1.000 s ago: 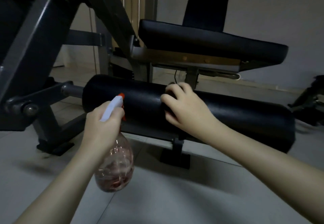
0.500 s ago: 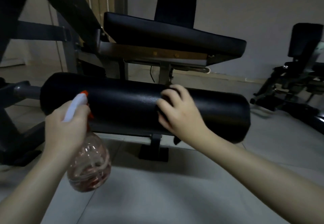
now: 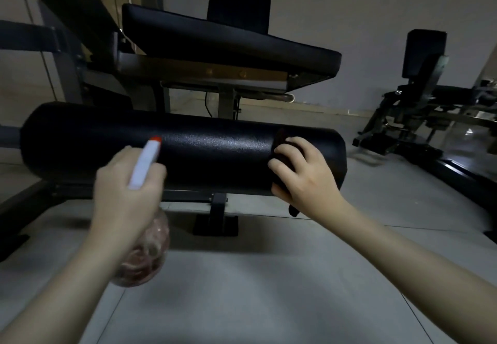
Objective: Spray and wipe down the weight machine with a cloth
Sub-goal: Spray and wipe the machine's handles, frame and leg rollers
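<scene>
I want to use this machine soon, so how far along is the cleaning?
Partway, it seems. The roller pad has a sheen along its middle, likely sprayed or wiped. Right now the right hand holds the cloth against the pad's right end, while the left hand grips the spray bottle, nozzle toward it. The seat pad above is probably left to do.

Dim, grey light throughout. A faint sheen lies on the black roller pad [image 3: 215,144] just beyond the left hand [image 3: 126,190], which is motion-blurred along with its spray bottle [image 3: 145,252]. Soft shadows pool on the floor [image 3: 269,276] below it; frame edges bow.
</scene>
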Motion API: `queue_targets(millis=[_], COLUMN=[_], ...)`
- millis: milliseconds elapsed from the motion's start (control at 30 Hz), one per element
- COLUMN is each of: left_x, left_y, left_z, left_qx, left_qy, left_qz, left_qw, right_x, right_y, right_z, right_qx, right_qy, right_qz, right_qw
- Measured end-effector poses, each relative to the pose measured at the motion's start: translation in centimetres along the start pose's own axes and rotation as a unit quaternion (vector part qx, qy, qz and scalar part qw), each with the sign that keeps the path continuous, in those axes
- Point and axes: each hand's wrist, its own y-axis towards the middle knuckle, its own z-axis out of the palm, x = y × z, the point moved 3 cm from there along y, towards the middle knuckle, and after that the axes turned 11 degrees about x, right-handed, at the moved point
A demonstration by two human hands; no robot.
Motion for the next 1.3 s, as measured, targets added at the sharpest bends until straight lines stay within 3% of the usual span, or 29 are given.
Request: queue_targets(millis=[200, 367, 533, 733, 900, 1133, 1300], left_x=[-2.0, -1.9, -2.2, -1.6, 0.2, 2.7, 2.3], left_y=[0.3, -0.2, -0.9, -0.5, -0.6, -0.8, 0.1], left_z=[1.4, 1.4, 1.2, 0.7, -0.9, -3.0, -3.3], left_qx=[0.011, 0.012, 0.027, 0.033, -0.007, -0.019, -0.031], left_qy=[0.013, -0.013, -0.022, -0.039, -0.067, -0.058, -0.089], left_qz=[0.016, 0.011, -0.017, 0.008, -0.02, -0.067, -0.057], left_qw=[1.0, 1.0, 0.999, 0.999, 0.998, 0.996, 0.994], right_x=[-1.8, -5.2, -1.3, 4.9, 4.3, 2.5, 0.1], right_y=[-2.6, -7.7, -3.9, 5.8, 6.1, 9.5, 11.7], right_z=[-0.7, -1.1, 0.4, 2.0, 1.7, 1.0, 1.7], right_qx=[0.002, -0.016, -0.077, -0.014, 0.005, 0.065, 0.122], right_qy=[-0.034, -0.025, 0.043, 0.08, 0.074, 0.117, 0.186], right_qz=[-0.008, 0.041, 0.11, 0.046, 0.008, 0.112, 0.164], right_qw=[0.999, 0.999, 0.99, 0.996, 0.997, 0.985, 0.961])
